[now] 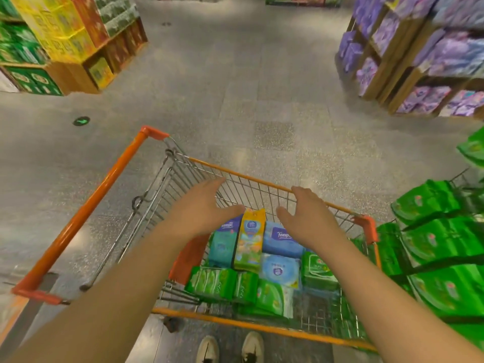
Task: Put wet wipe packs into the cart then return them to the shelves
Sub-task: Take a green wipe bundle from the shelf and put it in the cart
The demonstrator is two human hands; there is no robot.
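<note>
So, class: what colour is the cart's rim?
Orange, seen in the head view: cart's rim.

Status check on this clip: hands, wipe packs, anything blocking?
Both hands open, left hand, right hand, above cart. Wipe packs inside. Nothing blocking.

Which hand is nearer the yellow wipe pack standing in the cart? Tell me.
Left. The left hand has its thumb right at the top of the yellow wipe pack. The right hand hovers a little off to the pack's right, over the blue packs.

Bright, even light — blurry, warped edges.
</note>
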